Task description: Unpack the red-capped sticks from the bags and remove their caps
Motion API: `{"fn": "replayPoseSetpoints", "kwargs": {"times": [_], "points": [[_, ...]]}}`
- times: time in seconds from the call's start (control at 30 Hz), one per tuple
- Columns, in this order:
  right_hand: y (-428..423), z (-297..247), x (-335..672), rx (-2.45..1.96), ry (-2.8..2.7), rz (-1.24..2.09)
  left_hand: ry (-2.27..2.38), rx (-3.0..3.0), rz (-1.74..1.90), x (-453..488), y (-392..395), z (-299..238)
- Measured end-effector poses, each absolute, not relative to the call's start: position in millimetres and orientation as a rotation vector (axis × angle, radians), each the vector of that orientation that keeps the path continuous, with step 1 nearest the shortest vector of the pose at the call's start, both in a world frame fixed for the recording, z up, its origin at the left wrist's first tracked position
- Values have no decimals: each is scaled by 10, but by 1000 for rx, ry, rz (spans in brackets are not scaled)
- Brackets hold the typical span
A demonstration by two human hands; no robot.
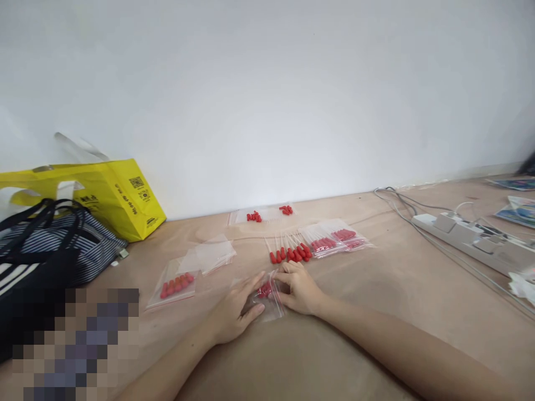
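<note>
A small clear zip bag with red pieces inside lies on the table between my hands. My left hand rests along its left side, thumb and fingers stretched apart and touching the plastic. With bent fingers, my right hand pinches the bag's right edge by its red-lined seal. Just beyond are loose red-tipped sticks, their thin pale stems pointing away from me. To their right, filled zip bags overlap in a pile. Flat clear bags are stacked at the left, next to one bag holding red-tipped pieces.
More red pieces lie on clear plastic near the wall. A yellow bag and a striped bag stand at the left. At the right are a power strip with cables and some colourful packets.
</note>
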State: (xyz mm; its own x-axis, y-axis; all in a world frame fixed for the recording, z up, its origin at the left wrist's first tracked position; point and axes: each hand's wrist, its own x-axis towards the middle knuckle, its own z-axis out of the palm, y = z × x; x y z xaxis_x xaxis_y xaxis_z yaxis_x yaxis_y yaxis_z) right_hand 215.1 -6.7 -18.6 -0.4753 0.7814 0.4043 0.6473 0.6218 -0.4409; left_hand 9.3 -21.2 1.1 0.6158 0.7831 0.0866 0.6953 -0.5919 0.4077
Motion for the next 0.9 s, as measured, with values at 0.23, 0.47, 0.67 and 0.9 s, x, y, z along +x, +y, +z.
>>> {"fn": "replayPoseSetpoints", "kwargs": {"times": [0.23, 0.47, 0.67, 0.9], "points": [[-119, -107, 2139, -1174, -2278, 430, 1259, 2544, 338, 96, -204, -2], [-164, -75, 2169, -1206, -2312, 516, 1251, 2524, 288, 62, -210, 23], [-200, -104, 2124, -1165, -2202, 585, 1155, 2545, 306, 77, -205, 38], [-273, -127, 2191, -1179, -1974, 691, 1115, 2545, 320, 76, -187, 32]]}}
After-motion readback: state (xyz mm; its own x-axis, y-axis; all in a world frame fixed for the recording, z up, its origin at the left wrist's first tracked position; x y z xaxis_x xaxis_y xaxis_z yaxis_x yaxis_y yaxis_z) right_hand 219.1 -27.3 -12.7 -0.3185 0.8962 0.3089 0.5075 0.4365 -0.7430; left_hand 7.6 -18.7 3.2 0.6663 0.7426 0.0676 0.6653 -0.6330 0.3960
